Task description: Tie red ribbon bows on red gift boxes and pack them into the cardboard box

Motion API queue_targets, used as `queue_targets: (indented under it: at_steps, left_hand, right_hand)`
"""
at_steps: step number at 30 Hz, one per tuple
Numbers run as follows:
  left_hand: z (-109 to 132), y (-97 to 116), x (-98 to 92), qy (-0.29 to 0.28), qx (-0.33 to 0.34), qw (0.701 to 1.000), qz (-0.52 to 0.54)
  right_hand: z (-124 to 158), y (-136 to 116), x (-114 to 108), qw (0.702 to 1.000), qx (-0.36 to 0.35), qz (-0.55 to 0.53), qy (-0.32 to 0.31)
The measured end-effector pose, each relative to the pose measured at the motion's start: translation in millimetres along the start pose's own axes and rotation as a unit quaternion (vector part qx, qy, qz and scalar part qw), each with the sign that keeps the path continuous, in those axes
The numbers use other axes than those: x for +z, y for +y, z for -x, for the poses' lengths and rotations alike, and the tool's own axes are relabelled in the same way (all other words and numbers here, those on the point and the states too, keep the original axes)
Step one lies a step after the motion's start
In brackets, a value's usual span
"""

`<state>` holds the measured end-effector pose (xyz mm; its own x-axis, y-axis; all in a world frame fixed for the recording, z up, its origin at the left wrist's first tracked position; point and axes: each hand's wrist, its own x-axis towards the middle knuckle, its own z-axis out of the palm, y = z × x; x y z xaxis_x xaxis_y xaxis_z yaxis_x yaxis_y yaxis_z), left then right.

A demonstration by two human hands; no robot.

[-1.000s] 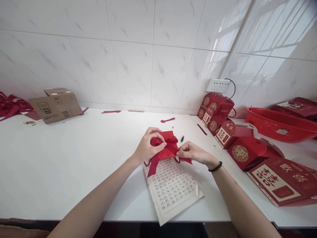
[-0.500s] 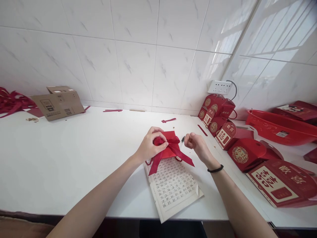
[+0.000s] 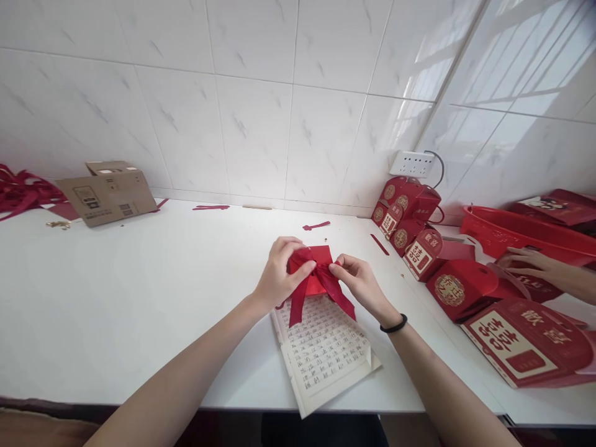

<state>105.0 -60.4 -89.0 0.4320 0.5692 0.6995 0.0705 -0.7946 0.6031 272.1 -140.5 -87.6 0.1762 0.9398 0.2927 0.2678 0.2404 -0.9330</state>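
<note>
Where the hands meet: left hand (image 3: 274, 280) and right hand (image 3: 361, 284) pinch the bow (image 3: 318, 271) at its loops, grip closed.
Bow: on a red box (image 3: 322, 252), mid-bench (image 3: 139, 298), over printed paper (image 3: 326, 347).
Handling: soft, light, probably slippery; hold loops beside the knot.

A red ribbon (image 3: 313, 271), tied in a bow with two tails hanging down, sits on a small red box (image 3: 321, 256) mid-tabletop (image 3: 139, 298).
</note>
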Motion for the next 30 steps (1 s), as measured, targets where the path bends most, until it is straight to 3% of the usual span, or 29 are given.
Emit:
queue_targets:
  at_steps: [3,10,25,30]
  left_hand:
    - [1,0,1.0,0.051,-0.01,0.998,-0.047]
    - [4,10,4.1,0.085,-0.004,0.994,-0.074]
    - [4,9,5.2,0.105,-0.088,0.99,0.011]
    - [7,10,7.7,0.075,-0.137,0.987,0.028]
  right_hand:
    - [0,3,4,1.0,-0.002,-0.023,0.012]
    - [1,5,8,0.998,-0.005,-0.054,0.018]
    - [4,2,9,0.998,-0.018,-0.063,0.004]
    - [4,3,10,0.997,-0.008,-0.078,0.007]
